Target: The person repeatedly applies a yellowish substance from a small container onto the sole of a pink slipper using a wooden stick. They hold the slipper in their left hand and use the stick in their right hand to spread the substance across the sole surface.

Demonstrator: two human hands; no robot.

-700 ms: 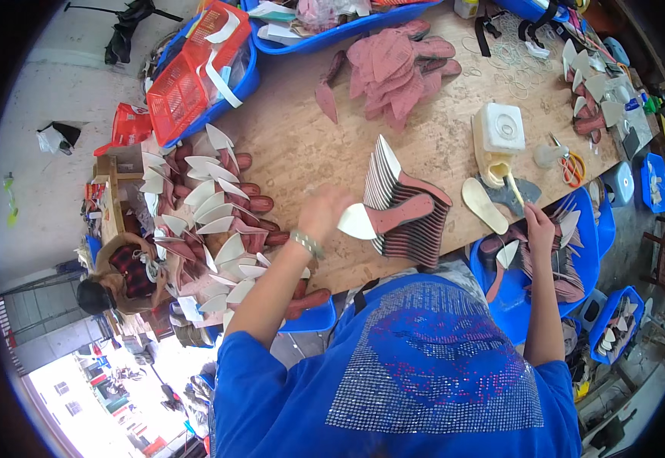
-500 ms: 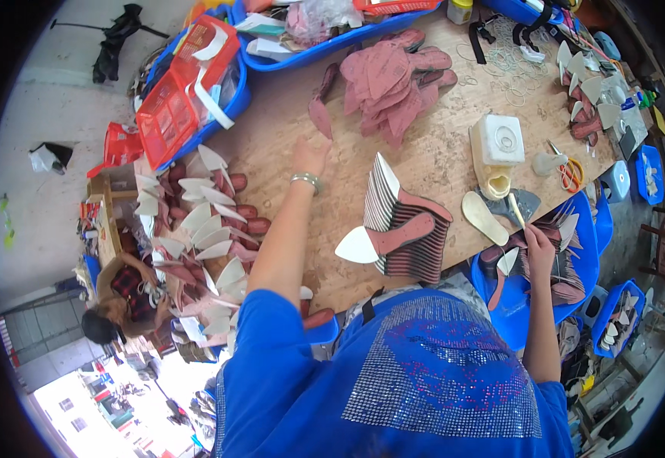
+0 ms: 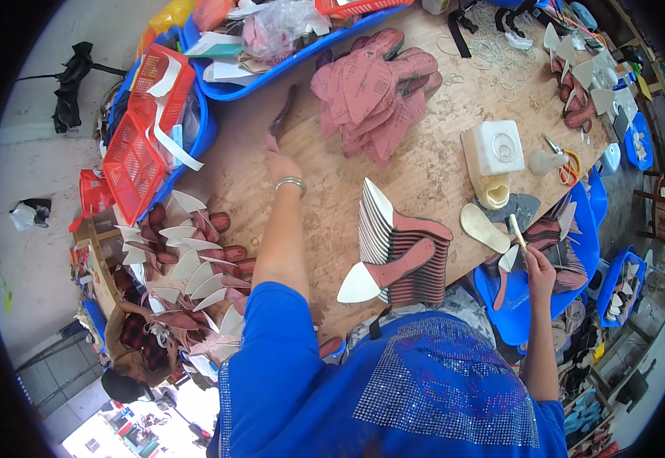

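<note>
The left hand (image 3: 283, 169) was stretched out over the wooden worktop (image 3: 264, 229), its fingertips closed on the near tip of a single dusty-pink insole (image 3: 280, 118), which showed almost edge-on. That insole was left of a loose heap of pink insoles (image 3: 370, 91) and well apart from the row of white-tipped insoles (image 3: 195, 263) along the left side.

The right hand (image 3: 540, 273) pinched a slim pale stick (image 3: 517, 233) between thumb and fingers — its upper end over a dark flat piece (image 3: 521, 208) beside a cream sole-shaped piece (image 3: 483, 229). Just behind stood a square white plastic jug (image 3: 491, 146) with a yellowed mouth, and to its right were orange-handled scissors (image 3: 570, 169).

Between the arms, a fanned stack of white-tipped pink insoles (image 3: 416, 263) sat near the worktop's front edge, one insole lying askew across it. Below the right hand — at the edge — a blue tub (image 3: 515, 327) held more insoles.
</note>
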